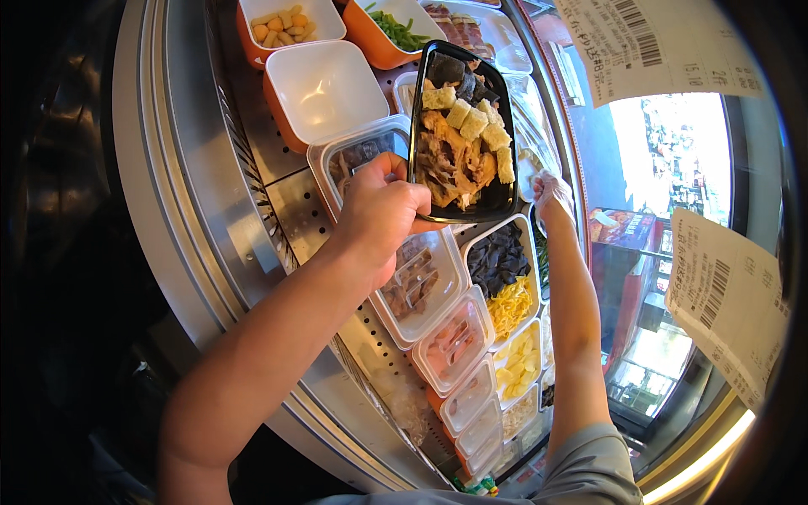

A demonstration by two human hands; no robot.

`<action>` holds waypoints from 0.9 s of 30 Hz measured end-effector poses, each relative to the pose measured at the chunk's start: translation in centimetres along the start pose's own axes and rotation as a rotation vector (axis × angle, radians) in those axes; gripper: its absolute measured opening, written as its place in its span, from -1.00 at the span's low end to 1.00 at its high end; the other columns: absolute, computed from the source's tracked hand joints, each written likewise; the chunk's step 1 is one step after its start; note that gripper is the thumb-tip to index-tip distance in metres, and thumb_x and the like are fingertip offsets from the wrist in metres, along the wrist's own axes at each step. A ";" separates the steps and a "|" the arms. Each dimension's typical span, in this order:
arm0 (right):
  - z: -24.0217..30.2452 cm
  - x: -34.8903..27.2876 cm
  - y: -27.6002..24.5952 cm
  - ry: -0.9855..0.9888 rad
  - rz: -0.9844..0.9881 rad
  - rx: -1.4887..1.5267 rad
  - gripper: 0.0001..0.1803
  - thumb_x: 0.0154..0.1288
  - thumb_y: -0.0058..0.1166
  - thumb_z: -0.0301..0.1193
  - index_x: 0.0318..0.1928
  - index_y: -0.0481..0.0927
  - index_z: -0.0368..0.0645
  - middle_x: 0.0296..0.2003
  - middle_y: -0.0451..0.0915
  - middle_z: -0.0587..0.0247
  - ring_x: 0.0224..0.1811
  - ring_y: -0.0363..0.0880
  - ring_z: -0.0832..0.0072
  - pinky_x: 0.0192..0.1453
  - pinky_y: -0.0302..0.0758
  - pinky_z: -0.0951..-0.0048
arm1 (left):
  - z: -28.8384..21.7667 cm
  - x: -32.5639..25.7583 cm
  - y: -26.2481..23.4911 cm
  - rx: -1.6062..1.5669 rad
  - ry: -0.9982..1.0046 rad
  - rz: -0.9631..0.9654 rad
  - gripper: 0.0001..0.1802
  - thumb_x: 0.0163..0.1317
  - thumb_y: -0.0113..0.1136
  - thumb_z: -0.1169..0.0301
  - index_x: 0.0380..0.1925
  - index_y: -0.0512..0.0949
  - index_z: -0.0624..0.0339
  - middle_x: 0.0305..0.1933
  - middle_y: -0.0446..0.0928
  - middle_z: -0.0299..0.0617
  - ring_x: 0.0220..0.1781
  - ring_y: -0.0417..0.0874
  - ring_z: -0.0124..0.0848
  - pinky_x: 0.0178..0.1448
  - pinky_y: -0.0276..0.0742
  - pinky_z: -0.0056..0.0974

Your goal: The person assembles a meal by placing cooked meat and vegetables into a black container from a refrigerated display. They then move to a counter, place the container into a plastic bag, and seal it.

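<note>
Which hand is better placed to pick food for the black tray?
Likely the right hand: apparently gloved, it is out by the far containers, while the left hand is occupied holding the tray.

The left hand (379, 209) grips the black tray (495, 200) at its left edge. The tray carries brown meat pieces (450, 156) and pale yellow cubes (474, 124). The right hand (551, 192), in a clear glove, extends to the far-side containers; contact appears possible but cannot be confirmed. Below the tray, an open container holds black strips (498, 259) beside yellow shreds (510, 310). Lidded bins (423, 286) stand alongside. Printed slips (730, 303) hang at the right.
</note>
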State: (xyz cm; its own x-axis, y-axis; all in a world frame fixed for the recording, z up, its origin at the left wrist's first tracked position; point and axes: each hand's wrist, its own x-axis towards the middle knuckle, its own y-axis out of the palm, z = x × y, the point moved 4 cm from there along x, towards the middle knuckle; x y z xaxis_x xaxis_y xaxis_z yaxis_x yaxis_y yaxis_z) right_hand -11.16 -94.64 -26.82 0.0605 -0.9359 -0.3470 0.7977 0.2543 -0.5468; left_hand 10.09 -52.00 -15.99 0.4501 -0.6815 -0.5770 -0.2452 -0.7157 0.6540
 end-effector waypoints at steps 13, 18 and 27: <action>-0.8 2.4 4.1 0.152 0.508 1.326 -0.91 0.33 0.03 -0.46 -0.25 0.44 -0.21 -0.42 0.45 0.20 -0.40 0.43 0.41 -0.38 0.46 0.47 | 0.3 0.3 0.2 0.015 -0.027 0.027 -0.80 0.02 0.01 0.71 -0.39 0.34 0.17 -0.29 0.44 -0.19 -0.25 0.58 -0.36 -0.07 0.74 -0.10; -2.0 2.4 1.2 0.257 0.340 1.086 -0.81 0.34 0.12 -0.36 -0.19 0.44 -0.20 -0.47 0.50 0.18 -0.53 0.44 0.43 -0.49 0.47 0.54 | 0.4 0.2 0.6 -0.017 -0.030 0.015 -0.82 -0.01 0.03 0.72 -0.44 0.35 0.20 -0.34 0.41 -0.21 -0.30 0.55 -0.35 -0.16 0.75 -0.11; -4.4 -5.0 -0.9 0.454 0.451 0.863 -0.77 0.41 0.09 -0.30 -0.41 0.44 -0.04 -0.65 0.39 0.50 -0.70 0.31 0.68 -0.69 0.22 0.67 | 0.4 0.1 0.2 -0.029 -0.001 -0.014 -0.80 -0.03 0.04 0.71 -0.51 0.30 0.18 -0.37 0.39 -0.21 -0.32 0.55 -0.35 -0.17 0.74 -0.11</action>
State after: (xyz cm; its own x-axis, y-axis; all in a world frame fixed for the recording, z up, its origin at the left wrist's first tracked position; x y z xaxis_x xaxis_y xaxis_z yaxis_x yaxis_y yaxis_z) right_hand -14.80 -89.17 -27.94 0.3686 -0.5752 -0.7302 0.9224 0.1291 0.3640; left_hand 9.75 -52.30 -16.11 0.4524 -0.6713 -0.5871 -0.2136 -0.7208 0.6595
